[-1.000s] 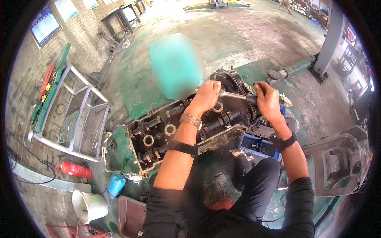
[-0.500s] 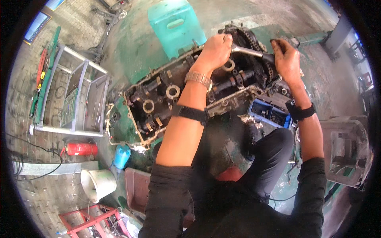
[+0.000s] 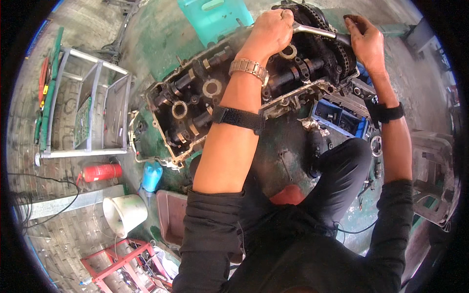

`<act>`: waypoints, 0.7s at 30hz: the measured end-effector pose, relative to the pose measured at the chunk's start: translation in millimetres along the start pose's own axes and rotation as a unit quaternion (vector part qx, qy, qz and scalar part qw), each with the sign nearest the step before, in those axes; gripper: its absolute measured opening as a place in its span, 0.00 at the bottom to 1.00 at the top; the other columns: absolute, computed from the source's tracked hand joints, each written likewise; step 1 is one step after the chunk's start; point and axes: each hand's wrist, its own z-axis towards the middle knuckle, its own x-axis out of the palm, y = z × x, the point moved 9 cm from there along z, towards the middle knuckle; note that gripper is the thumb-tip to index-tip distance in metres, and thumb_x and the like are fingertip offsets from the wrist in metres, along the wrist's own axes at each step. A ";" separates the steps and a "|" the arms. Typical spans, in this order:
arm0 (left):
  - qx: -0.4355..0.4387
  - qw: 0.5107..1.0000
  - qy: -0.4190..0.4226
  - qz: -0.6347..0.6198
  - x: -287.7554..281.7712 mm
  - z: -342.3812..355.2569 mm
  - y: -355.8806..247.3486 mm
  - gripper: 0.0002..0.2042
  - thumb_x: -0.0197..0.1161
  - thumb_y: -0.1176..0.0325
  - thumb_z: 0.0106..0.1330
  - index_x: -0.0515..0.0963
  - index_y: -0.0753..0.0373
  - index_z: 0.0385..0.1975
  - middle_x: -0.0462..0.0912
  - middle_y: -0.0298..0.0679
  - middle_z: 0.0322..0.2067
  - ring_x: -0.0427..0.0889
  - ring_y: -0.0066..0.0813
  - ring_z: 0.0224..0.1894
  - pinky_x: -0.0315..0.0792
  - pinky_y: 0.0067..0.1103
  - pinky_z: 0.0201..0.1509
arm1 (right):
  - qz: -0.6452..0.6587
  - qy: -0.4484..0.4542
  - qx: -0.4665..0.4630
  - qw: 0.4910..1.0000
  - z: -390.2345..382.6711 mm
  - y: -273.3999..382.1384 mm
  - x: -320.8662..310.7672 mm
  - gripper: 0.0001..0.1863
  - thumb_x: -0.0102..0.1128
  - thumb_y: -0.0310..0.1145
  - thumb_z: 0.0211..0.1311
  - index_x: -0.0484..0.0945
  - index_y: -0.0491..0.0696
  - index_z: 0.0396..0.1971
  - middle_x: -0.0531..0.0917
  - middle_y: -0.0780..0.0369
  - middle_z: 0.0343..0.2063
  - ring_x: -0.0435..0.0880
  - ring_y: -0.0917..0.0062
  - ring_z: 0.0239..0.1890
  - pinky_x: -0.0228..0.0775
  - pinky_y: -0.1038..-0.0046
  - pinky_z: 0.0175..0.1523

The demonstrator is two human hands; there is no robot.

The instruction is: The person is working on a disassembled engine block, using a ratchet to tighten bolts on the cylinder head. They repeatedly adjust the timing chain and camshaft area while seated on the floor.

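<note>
A greasy engine (image 3: 211, 88) lies before me with its camshafts and the timing chain (image 3: 320, 19) at its right end exposed. Over that end is a ratchet wrench (image 3: 316, 31) with a steel shank and a dark grip. My left hand (image 3: 273, 31) is closed around the wrench's head; what lies under the fist is hidden. At the other end, my right hand (image 3: 367, 44) has curled fingers at the dark grip, whose tip disappears behind the hand. The thumb and forefinger show above the grip.
A turquoise plastic stool (image 3: 217, 22) stands beyond the engine. Right of my knee is a blue parts tray (image 3: 339, 119). On the left are a metal frame (image 3: 88, 155), a fire extinguisher (image 3: 101, 172), a blue bottle (image 3: 152, 177) and a white bucket (image 3: 125, 215).
The view has shifted, so the engine sits higher in the picture. Both hands stay at the wrench, which keeps nearly the same place over the chain end.
</note>
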 end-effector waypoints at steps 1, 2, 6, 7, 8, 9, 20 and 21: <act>0.004 1.000 -0.007 -0.003 0.7 -2.0 0.8 0.05 0.57 0.73 0.56 0.75 0.68 0.26 0.79 0.52 0.26 0.82 0.51 0.30 0.78 0.37 0.35 | -0.001 0.004 0.000 1.000 3.3 -0.9 1.9 0.17 0.60 0.41 0.65 0.82 0.43 0.45 0.87 0.55 0.37 0.86 0.74 0.41 0.73 0.74 0.49; 0.000 1.000 -0.006 0.001 3.1 -2.3 2.2 0.05 0.57 0.72 0.57 0.75 0.68 0.27 0.79 0.52 0.26 0.82 0.51 0.30 0.78 0.37 0.35 | -0.002 0.007 0.000 1.000 7.1 -0.7 2.7 0.17 0.60 0.41 0.65 0.82 0.43 0.45 0.87 0.55 0.37 0.86 0.74 0.41 0.73 0.74 0.49; -0.060 0.997 0.030 -0.043 12.3 -2.4 14.0 0.09 0.52 0.70 0.64 0.76 0.68 0.30 0.79 0.54 0.28 0.81 0.52 0.32 0.77 0.38 0.38 | -0.007 -0.011 -0.040 0.999 20.2 20.4 1.4 0.19 0.62 0.44 0.63 0.82 0.42 0.43 0.87 0.54 0.34 0.86 0.71 0.37 0.74 0.72 0.46; -0.086 0.993 0.046 -0.072 15.3 -3.0 17.5 0.10 0.50 0.69 0.66 0.76 0.68 0.30 0.79 0.55 0.28 0.81 0.53 0.33 0.77 0.39 0.39 | -0.005 -0.025 -0.064 0.998 23.3 29.6 -0.2 0.20 0.63 0.45 0.61 0.83 0.42 0.42 0.86 0.54 0.33 0.86 0.71 0.36 0.74 0.71 0.45; -0.077 0.994 0.050 -0.057 14.5 -2.8 14.8 0.12 0.49 0.67 0.68 0.76 0.69 0.30 0.79 0.55 0.28 0.81 0.54 0.33 0.76 0.40 0.40 | 0.023 0.007 -0.026 0.999 16.1 24.4 -1.6 0.20 0.58 0.41 0.63 0.81 0.38 0.43 0.84 0.45 0.35 0.85 0.58 0.37 0.74 0.63 0.46; -0.068 0.995 0.054 -0.041 12.7 -3.3 11.3 0.14 0.47 0.66 0.70 0.76 0.69 0.31 0.79 0.56 0.29 0.80 0.55 0.34 0.76 0.40 0.41 | 0.027 0.011 -0.015 0.999 19.7 26.1 -0.1 0.19 0.58 0.41 0.63 0.81 0.38 0.42 0.84 0.45 0.35 0.85 0.57 0.37 0.74 0.63 0.46; -0.290 0.925 0.129 -0.209 -18.2 -17.1 12.5 0.26 0.40 0.50 0.75 0.72 0.71 0.33 0.78 0.59 0.31 0.77 0.55 0.37 0.70 0.41 0.46 | -0.017 0.046 0.012 0.999 112.7 31.0 86.3 0.25 0.58 0.51 0.63 0.81 0.41 0.41 0.84 0.48 0.31 0.84 0.57 0.36 0.73 0.60 0.45; -0.302 0.920 0.134 -0.213 -18.3 -18.3 11.7 0.25 0.40 0.51 0.75 0.72 0.71 0.33 0.78 0.58 0.30 0.77 0.54 0.36 0.70 0.40 0.45 | -0.037 0.073 0.055 0.995 117.1 26.5 101.9 0.27 0.56 0.53 0.64 0.80 0.41 0.43 0.84 0.48 0.32 0.84 0.57 0.36 0.73 0.59 0.47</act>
